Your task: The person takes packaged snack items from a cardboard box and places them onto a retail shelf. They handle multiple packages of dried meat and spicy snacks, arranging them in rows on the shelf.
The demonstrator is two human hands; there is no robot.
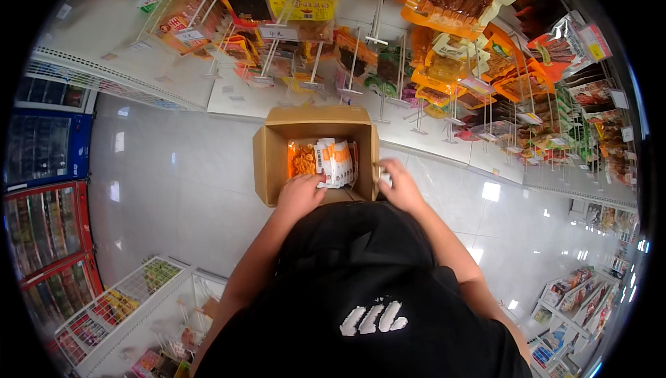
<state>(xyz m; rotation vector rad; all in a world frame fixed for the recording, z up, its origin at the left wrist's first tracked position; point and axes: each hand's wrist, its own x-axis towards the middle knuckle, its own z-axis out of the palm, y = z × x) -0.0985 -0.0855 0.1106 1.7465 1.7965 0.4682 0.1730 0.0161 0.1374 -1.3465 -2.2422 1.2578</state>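
Observation:
An open cardboard box (264, 164) is in front of me, its flaps folded outward. Inside, several white and orange packets (341, 162) stand in a row on the right. Beside them on the left lies an orange packet (302, 159) with a see-through front showing its food. My left hand (301, 195) reaches over the near side of the box, fingertips by the lower edge of the packets; whether they grip one is hidden. At the right side of the box is my right hand (400, 185), thumb and index finger apart, with nothing visible between them.
Beyond the box, packaged snacks (452, 60) hang on metal hooks above a white shelf base (239, 99). Glass-fronted coolers (47, 144) stand at left. A white wire rack (122, 308) is lower left, and a display stand (577, 300) lower right. Grey tiled floor (156, 170) surrounds the box.

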